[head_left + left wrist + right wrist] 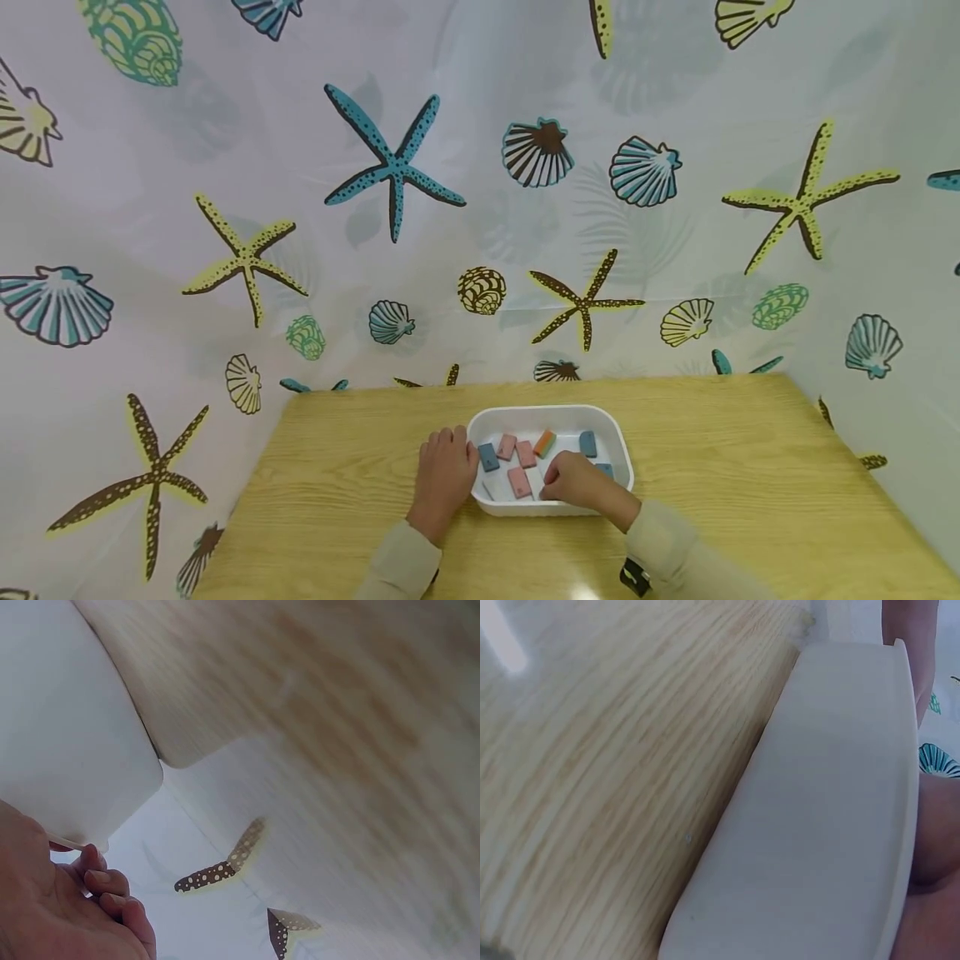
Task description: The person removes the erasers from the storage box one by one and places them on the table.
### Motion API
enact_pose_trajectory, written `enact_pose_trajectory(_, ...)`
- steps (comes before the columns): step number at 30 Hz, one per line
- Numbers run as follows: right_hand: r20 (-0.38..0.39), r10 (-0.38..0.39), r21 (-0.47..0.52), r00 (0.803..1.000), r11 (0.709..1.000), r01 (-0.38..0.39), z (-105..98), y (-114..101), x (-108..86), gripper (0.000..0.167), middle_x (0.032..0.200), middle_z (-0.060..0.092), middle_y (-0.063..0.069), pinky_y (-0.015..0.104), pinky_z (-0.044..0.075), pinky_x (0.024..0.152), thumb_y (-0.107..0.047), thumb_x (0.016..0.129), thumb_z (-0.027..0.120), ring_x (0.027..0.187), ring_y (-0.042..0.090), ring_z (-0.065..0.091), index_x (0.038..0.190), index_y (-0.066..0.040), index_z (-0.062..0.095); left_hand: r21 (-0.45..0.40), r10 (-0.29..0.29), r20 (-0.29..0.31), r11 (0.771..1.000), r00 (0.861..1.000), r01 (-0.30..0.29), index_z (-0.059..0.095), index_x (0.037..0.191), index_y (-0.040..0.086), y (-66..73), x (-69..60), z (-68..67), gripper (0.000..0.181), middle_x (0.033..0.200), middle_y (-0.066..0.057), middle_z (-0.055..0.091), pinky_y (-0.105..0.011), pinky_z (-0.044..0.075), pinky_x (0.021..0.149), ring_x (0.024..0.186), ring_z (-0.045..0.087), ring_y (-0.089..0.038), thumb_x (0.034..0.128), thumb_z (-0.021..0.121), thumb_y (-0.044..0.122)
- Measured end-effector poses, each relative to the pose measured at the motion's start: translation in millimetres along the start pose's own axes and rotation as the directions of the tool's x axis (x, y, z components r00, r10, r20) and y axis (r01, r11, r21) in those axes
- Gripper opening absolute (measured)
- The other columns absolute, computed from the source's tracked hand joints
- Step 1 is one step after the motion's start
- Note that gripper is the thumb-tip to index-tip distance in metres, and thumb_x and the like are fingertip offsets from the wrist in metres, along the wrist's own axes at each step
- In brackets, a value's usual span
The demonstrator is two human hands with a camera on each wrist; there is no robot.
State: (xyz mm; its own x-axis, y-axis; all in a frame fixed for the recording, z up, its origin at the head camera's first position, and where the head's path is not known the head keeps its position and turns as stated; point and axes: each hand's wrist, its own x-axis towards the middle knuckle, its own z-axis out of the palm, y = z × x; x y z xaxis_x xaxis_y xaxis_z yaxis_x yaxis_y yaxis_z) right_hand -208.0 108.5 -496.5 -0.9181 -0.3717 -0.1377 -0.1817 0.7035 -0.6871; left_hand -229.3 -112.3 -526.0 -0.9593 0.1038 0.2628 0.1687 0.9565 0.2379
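A white plastic tray (551,510) stands on the wooden table with several small block-shaped erasers in it. My left hand (444,468) grips the tray's left rim, its thumb over the edge; the left wrist view shows the curled fingers (116,889) against the rim. My right hand (581,482) reaches over the near wall into the tray, fingers down beside a white eraser (535,483). Whether those fingertips pinch anything is hidden. Close to them lie a pink eraser (519,482) and an orange-and-green eraser (545,443).
Blue erasers (488,457) (588,443) lie at the tray's left and right. Another white piece (495,488) is in the near left corner. The table (337,500) extends to both sides. A shell-and-starfish patterned cloth (480,217) hangs behind and at the sides.
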Motion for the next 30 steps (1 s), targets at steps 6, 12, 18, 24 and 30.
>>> enact_pose_trajectory(6, -0.021, 0.046, -0.023, 0.999, 0.999, -0.047, 5.6, -1.0, 5.8, 0.015, 0.056, 0.053, -0.003, 0.026, 0.037, 0.051, -0.009, 0.073, 0.075, 0.053, 0.010, 0.046, 0.066, -0.004, 0.063, 0.003, -0.008, 0.002, 1.000, 1.000, 0.008, 0.054, 0.102, 0.007, 2.7, 0.7, 1.5, 0.023, 0.085, -0.005, 0.050, -0.037, 0.036, 0.071, 0.079, 0.042, -0.022, 0.0924, 0.050, 0.028)
enact_pose_trajectory(12, -0.046, 0.024, -0.040, 0.999, 0.999, -0.026, 7.5, -2.8, 5.3, 0.018, 0.055, 0.052, -0.005, 0.025, 0.037, 0.050, -0.011, 0.070, 0.077, 0.053, 0.009, 0.045, 0.064, -0.005, 0.061, 0.011, -0.002, -0.004, 1.000, 1.000, 0.002, 0.054, 0.100, 0.007, 3.4, 0.0, 0.0, 0.023, 0.083, -0.005, 0.049, -0.037, 0.036, 0.069, 0.077, 0.042, -0.021, 0.0919, 0.051, 0.027)
enact_pose_trajectory(18, -0.018, 0.037, -0.059, 0.999, 0.998, -0.038, 9.1, -5.0, 7.7, 0.020, 0.055, 0.048, -0.005, 0.026, 0.035, 0.052, -0.014, 0.073, 0.077, 0.055, 0.010, 0.043, 0.065, -0.005, 0.060, 0.022, 0.010, -0.016, 1.000, 1.000, -0.010, 0.054, 0.099, 0.007, 0.7, 0.4, 2.9, 0.021, 0.081, -0.004, 0.048, -0.035, 0.035, 0.067, 0.075, 0.041, -0.020, 0.0917, 0.051, 0.027)
enact_pose_trajectory(24, -0.014, 0.043, -0.085, 0.999, 0.995, -0.044, 11.5, -5.1, 11.2, 0.020, 0.063, 0.054, -0.002, 0.029, 0.040, 0.057, -0.015, 0.072, 0.077, 0.060, 0.013, 0.047, 0.070, -0.004, 0.060, 0.024, 0.005, 0.004, 1.000, 1.000, -0.005, 0.054, 0.103, 0.007, -0.6, 0.8, 5.4, 0.024, 0.084, -0.004, 0.048, -0.035, 0.035, 0.070, 0.077, 0.040, -0.020, 0.0927, 0.049, 0.028)
enact_pose_trajectory(30, -0.004, 0.062, -0.130, 0.998, 0.990, -0.062, 12.6, -5.1, 12.8, 0.023, 0.067, 0.055, 0.000, 0.032, 0.043, 0.060, -0.018, 0.071, 0.078, 0.063, 0.014, 0.049, 0.073, -0.004, 0.059, 0.018, 0.009, -0.008, 1.000, 1.000, -0.008, 0.053, 0.099, 0.008, -1.3, 0.2, 4.7, 0.021, 0.081, -0.004, 0.046, -0.035, 0.034, 0.068, 0.074, 0.039, -0.020, 0.0923, 0.050, 0.027)
